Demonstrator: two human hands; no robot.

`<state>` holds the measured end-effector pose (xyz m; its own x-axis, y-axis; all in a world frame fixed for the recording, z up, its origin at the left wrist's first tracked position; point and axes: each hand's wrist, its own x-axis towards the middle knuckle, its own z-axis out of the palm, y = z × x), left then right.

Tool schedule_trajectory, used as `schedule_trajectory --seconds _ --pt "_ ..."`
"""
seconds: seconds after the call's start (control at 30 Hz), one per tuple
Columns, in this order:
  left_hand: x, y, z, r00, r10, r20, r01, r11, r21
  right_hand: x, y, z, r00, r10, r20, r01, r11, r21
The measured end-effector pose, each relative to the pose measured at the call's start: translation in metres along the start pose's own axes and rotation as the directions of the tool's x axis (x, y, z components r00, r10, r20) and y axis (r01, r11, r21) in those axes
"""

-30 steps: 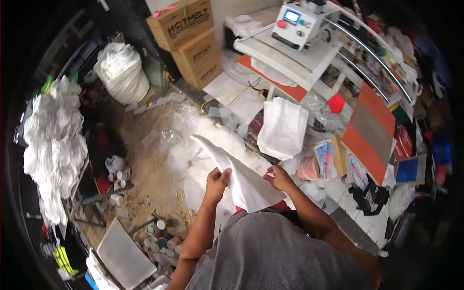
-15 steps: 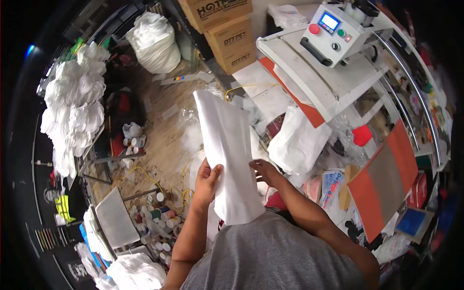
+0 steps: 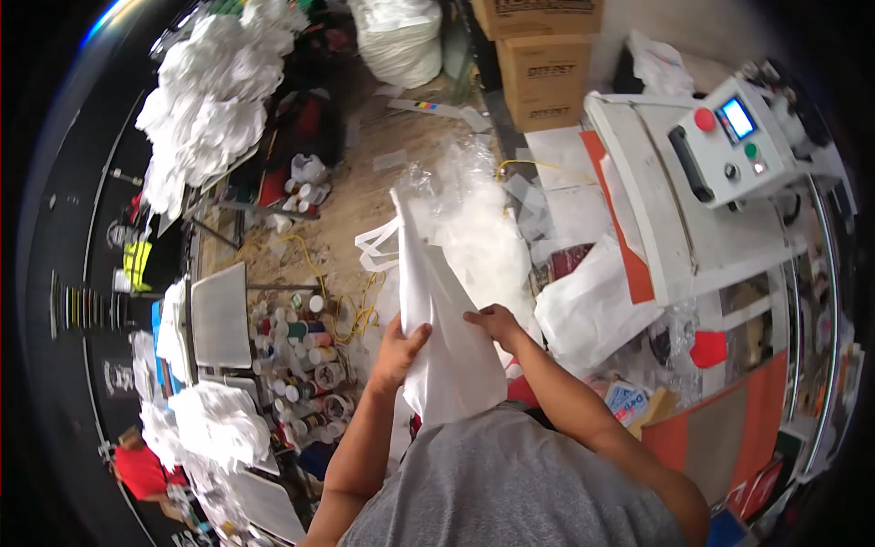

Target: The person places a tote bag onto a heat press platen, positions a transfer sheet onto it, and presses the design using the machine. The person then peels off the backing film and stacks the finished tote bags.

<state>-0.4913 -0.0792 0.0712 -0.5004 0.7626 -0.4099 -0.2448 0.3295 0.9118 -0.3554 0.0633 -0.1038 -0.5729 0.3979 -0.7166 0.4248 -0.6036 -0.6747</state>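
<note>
A white tote bag (image 3: 439, 337) hangs in front of my grey shirt, its narrow top pointing away from me. One looped handle (image 3: 372, 248) sticks out on its left side. My left hand (image 3: 401, 354) is closed on the bag's left edge, thumb lying across the front. On the right edge, my right hand (image 3: 495, 326) pinches the fabric between thumb and fingers. The fingers behind the bag are partly hidden.
At right stands a heat press (image 3: 674, 173) with a control box (image 3: 734, 141). Another white bag (image 3: 592, 305) lies below it. Cardboard boxes (image 3: 544, 82) stand behind. White bundles (image 3: 214, 91) are heaped at left, above several jars (image 3: 305, 365). A yellow cable (image 3: 314, 264) crosses the floor.
The view has swung, so the surroundings sit farther right. The bag has turned and spread wider low down, and its handle now shows. My right hand has closed on the bag's edge.
</note>
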Motion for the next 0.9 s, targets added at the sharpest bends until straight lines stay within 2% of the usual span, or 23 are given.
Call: schedule_trajectory --seconds 0.17,0.23,0.3,0.37,0.43,0.47,0.5,0.57,0.63,0.7,0.73,0.8,0.87,0.9 --pt "-0.014 0.013 0.004 0.996 -0.067 -0.061 0.061 0.995 -0.082 0.01 0.01 0.023 0.992 -0.011 0.127 0.019 0.998 -0.055" --pt "-0.02 0.018 0.006 0.996 0.042 -0.078 -0.036 0.996 0.076 0.011 0.008 0.031 0.989 -0.058 0.136 0.076 0.989 -0.131" --pt "-0.026 0.023 0.006 0.99 0.077 -0.119 -0.069 0.995 0.075 0.019 0.015 0.036 0.983 -0.113 0.145 0.141 0.97 -0.199" --pt "-0.031 0.024 0.001 0.981 0.124 -0.146 -0.113 0.99 0.081 0.029 0.021 0.033 0.956 -0.291 0.04 0.29 0.912 -0.292" --pt "-0.035 0.018 -0.015 0.958 0.09 -0.271 -0.065 0.993 0.102 0.039 0.018 0.018 0.928 -0.364 -0.083 0.33 0.903 -0.275" --pt "-0.036 0.012 -0.023 0.953 0.125 -0.274 -0.1 0.989 0.105 0.054 0.026 0.008 0.946 -0.31 -0.099 0.309 0.951 -0.018" --pt "-0.038 0.003 -0.031 0.957 0.089 -0.274 -0.077 0.995 0.055 0.055 0.02 0.002 0.935 -0.326 -0.139 0.33 0.944 0.01" --pt "-0.044 -0.002 -0.036 0.96 0.069 -0.27 -0.07 0.998 0.007 0.053 0.007 -0.007 0.928 -0.341 -0.152 0.341 0.94 -0.023" --pt "-0.049 -0.002 -0.035 0.969 -0.037 -0.243 0.061 0.994 0.091 0.045 -0.004 -0.014 0.924 -0.342 -0.172 0.338 0.94 -0.056" --pt "-0.045 -0.015 -0.034 0.968 -0.027 -0.248 0.062 0.989 0.135 0.037 -0.013 -0.019 0.861 -0.461 -0.217 0.402 0.876 -0.268" --pt "-0.044 -0.022 -0.033 0.966 -0.031 -0.255 0.079 0.981 0.18 0.034 -0.014 -0.02 0.854 -0.471 -0.221 0.41 0.871 -0.27" --pt "-0.042 -0.025 -0.026 0.976 -0.028 -0.214 0.058 0.989 0.137 0.033 -0.007 -0.023 0.839 -0.488 -0.24 0.418 0.861 -0.289" --pt "-0.04 -0.037 -0.022 0.966 -0.125 -0.226 0.138 0.99 0.043 0.042 0.01 -0.026 0.817 -0.515 -0.261 0.442 0.849 -0.29" --pt "-0.039 -0.042 -0.019 0.973 -0.11 -0.201 0.107 0.994 -0.023 0.053 0.026 -0.027 0.807 -0.537 -0.246 0.481 0.839 -0.252"
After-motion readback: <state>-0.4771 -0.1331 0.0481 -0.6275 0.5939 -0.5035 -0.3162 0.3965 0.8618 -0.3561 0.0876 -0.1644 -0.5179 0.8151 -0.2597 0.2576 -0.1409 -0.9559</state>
